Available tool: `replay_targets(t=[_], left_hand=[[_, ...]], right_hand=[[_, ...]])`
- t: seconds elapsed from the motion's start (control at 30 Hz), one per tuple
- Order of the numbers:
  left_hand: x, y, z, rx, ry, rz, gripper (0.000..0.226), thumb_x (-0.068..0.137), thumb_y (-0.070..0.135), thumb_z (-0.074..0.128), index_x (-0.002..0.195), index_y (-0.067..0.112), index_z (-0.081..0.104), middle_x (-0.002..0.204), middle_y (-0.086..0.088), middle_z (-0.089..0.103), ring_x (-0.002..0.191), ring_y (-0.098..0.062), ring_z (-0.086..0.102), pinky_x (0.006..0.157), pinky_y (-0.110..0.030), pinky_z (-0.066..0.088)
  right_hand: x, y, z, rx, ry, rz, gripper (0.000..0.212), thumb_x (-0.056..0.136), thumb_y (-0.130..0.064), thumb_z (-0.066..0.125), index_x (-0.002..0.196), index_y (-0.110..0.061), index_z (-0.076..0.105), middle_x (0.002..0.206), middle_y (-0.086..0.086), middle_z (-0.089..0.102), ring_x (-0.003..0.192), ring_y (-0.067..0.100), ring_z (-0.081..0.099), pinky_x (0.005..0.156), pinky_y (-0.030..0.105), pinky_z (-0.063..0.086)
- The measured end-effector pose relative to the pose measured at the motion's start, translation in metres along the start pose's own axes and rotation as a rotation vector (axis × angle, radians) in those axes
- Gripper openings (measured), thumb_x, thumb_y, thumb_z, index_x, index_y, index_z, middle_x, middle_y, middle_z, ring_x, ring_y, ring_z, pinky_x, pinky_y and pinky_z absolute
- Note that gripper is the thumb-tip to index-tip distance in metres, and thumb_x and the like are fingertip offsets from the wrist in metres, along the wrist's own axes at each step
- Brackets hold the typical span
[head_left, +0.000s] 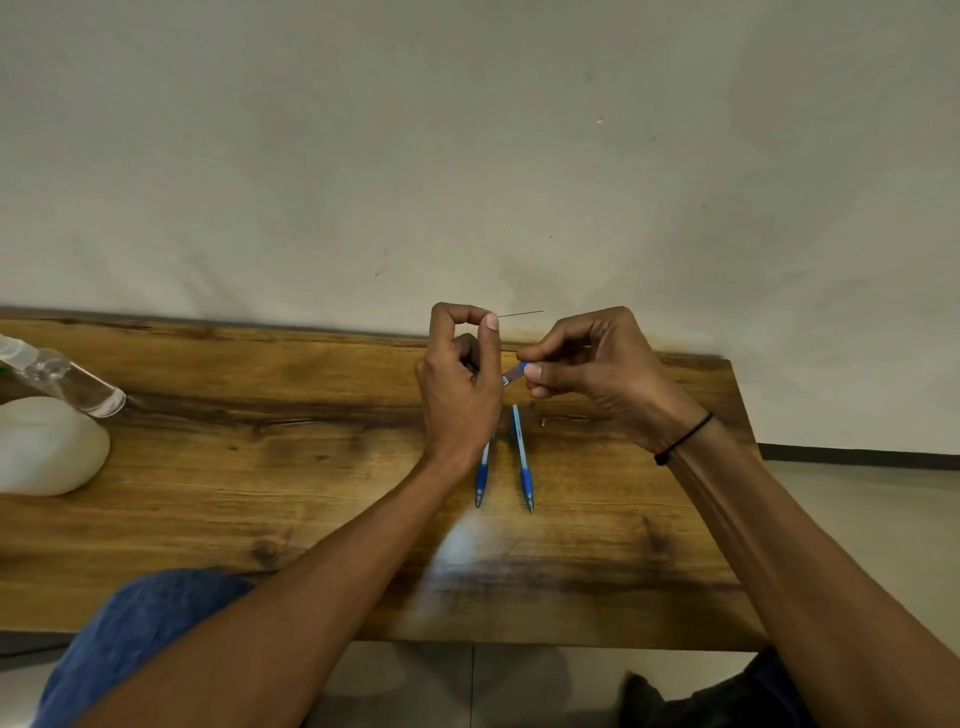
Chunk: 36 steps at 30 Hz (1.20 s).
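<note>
My left hand (460, 384) is raised over the wooden table (260, 467), pinching one end of a thin dark refill (521, 313) between thumb and forefinger; the refill points right. My right hand (587, 364) pinches a small blue and clear pen part (514, 373) just right of the left hand. Two blue pens (522, 457) lie side by side on the table below the hands, tips toward me; the left pen (482, 475) is partly hidden by my left wrist. A tiny spring-like bit (543, 423) lies on the table near the right pen.
A clear plastic bottle (67, 376) lies at the table's left edge above a white rounded object (47, 447). A plain wall stands right behind the table. The table's right edge runs near my right forearm. Blue cloth (135, 639) is at the near left edge.
</note>
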<state>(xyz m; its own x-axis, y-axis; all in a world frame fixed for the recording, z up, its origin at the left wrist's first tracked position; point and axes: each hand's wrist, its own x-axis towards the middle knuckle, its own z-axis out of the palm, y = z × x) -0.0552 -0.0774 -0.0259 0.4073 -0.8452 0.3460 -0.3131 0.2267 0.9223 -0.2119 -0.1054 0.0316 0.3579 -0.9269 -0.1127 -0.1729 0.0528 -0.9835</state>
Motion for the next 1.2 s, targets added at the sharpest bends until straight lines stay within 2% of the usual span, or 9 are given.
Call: replay_targets(t=[0.07,0.2,0.3,0.57,0.7,0.77,0.9,1.03,1.2], left_hand=[[0.0,0.0,0.001,0.002,-0.006,-0.001,0.012,0.109,0.025,0.056,0.109,0.013,0.056,0.056,-0.009,0.05,0.048,-0.021,0.046,0.047,-0.037,0.033],[0.001,-0.001,0.001,0.015,0.004,-0.002,0.012,0.109,0.026,0.056,0.107,0.014,0.056,0.053,-0.002,0.045,0.046,-0.01,0.038,0.047,-0.034,0.029],[0.002,0.0,0.001,-0.007,0.016,-0.026,0.014,0.109,0.027,0.055,0.106,0.013,0.055,0.053,-0.009,0.046,0.047,-0.014,0.038,0.047,-0.037,0.029],[0.001,0.0,0.001,-0.052,0.047,-0.08,0.014,0.11,0.026,0.052,0.106,0.012,0.053,0.056,-0.005,0.047,0.049,-0.015,0.04,0.049,-0.037,0.032],[0.003,0.0,0.002,-0.059,0.064,-0.106,0.015,0.11,0.027,0.052,0.109,0.012,0.054,0.058,-0.01,0.051,0.051,-0.017,0.044,0.05,-0.04,0.036],[0.002,0.0,0.002,-0.068,0.05,-0.123,0.015,0.11,0.027,0.052,0.109,0.012,0.054,0.06,-0.015,0.054,0.051,-0.025,0.048,0.05,-0.045,0.041],[0.004,-0.004,0.0,-0.086,0.055,-0.197,0.014,0.11,0.027,0.052,0.109,0.013,0.054,0.061,-0.009,0.059,0.054,-0.024,0.057,0.054,-0.051,0.051],[0.01,-0.007,-0.001,-0.117,0.064,-0.264,0.009,0.109,0.025,0.053,0.107,0.016,0.054,0.061,-0.004,0.059,0.053,-0.017,0.055,0.056,-0.053,0.053],[0.01,-0.007,-0.001,-0.113,0.032,-0.274,0.006,0.109,0.025,0.054,0.105,0.02,0.055,0.062,-0.005,0.059,0.052,-0.014,0.054,0.054,-0.053,0.053]], right_hand=[[0.001,-0.002,-0.002,-0.097,-0.028,-0.004,0.014,0.082,0.008,0.08,0.095,0.01,0.077,0.086,0.02,0.078,0.07,0.027,0.077,0.068,0.029,0.064],[-0.002,-0.004,-0.004,-0.239,-0.083,-0.005,0.011,0.083,0.002,0.082,0.093,0.004,0.079,0.083,0.015,0.079,0.069,0.022,0.077,0.068,0.026,0.062],[-0.005,-0.003,0.002,-0.267,-0.034,-0.036,0.012,0.083,-0.001,0.083,0.094,0.001,0.079,0.084,0.013,0.079,0.069,0.021,0.078,0.068,0.025,0.063],[-0.009,0.003,0.021,-0.02,0.167,-0.07,0.021,0.082,0.004,0.083,0.098,0.007,0.069,0.084,0.022,0.075,0.074,0.03,0.079,0.069,0.035,0.066],[-0.011,0.009,0.032,0.058,0.245,-0.093,0.016,0.085,0.005,0.079,0.096,0.01,0.069,0.088,0.024,0.075,0.077,0.024,0.077,0.07,0.031,0.064],[-0.008,0.008,0.028,0.043,0.281,-0.083,0.016,0.086,0.003,0.079,0.097,0.009,0.07,0.089,0.024,0.075,0.077,0.023,0.077,0.069,0.029,0.063],[-0.002,0.013,-0.007,-0.094,0.32,0.008,0.012,0.087,0.003,0.078,0.097,0.006,0.071,0.088,0.022,0.077,0.076,0.025,0.077,0.067,0.026,0.062],[0.001,0.042,-0.036,-0.313,0.291,0.273,0.01,0.088,0.004,0.077,0.096,0.006,0.072,0.092,0.026,0.077,0.078,0.031,0.076,0.07,0.031,0.063],[0.006,0.076,-0.028,-0.469,0.242,0.351,0.01,0.091,-0.002,0.076,0.099,0.002,0.072,0.086,0.018,0.078,0.079,0.028,0.078,0.084,0.048,0.064]])
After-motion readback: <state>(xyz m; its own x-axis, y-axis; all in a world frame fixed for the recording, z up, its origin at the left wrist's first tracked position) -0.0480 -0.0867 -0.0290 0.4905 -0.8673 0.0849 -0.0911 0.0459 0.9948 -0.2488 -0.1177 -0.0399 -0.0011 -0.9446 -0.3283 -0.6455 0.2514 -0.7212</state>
